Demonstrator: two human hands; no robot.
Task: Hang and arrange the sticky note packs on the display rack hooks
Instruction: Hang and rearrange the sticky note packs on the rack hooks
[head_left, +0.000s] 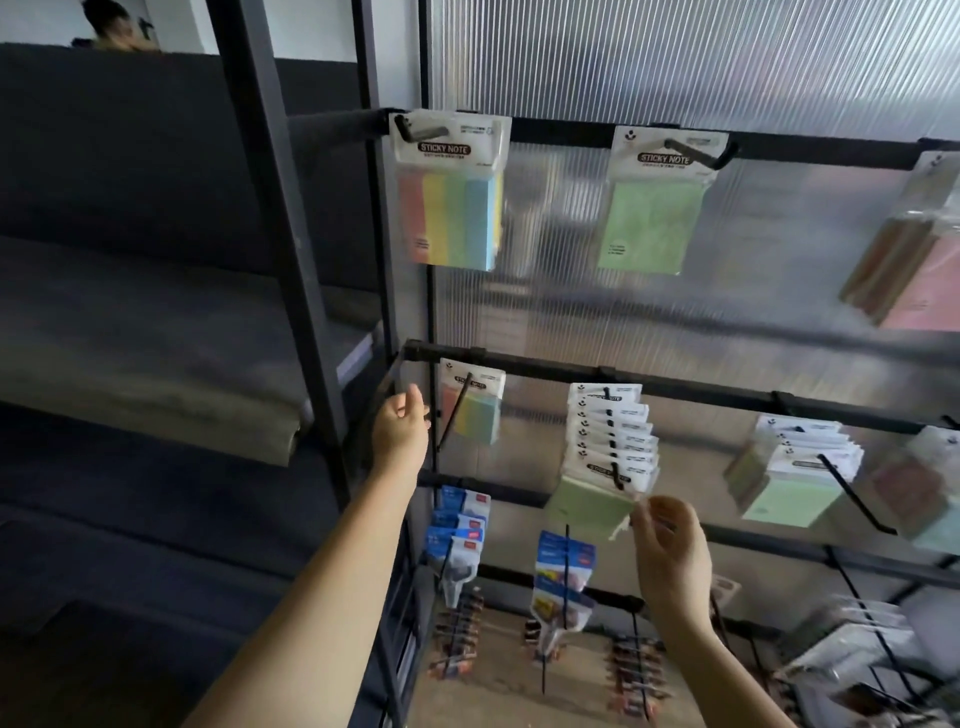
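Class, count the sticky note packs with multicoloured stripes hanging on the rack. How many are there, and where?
2. One multicoloured pack hangs on the top rail's left hook; a second multicoloured pack hangs below it on the middle rail, beside the left hand. More may hang behind each.

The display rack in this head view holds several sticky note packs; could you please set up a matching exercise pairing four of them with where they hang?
Things:
1. multicolour striped pack
2. single green pack
3. stack of green packs
4. small pastel pack

Places:
A. middle rail, far-left hook, beside the left hand
B. top rail, far-left hook
C. middle rail, just above the right hand
D. top rail, second hook

Pairs: 1-B, 2-D, 3-C, 4-A
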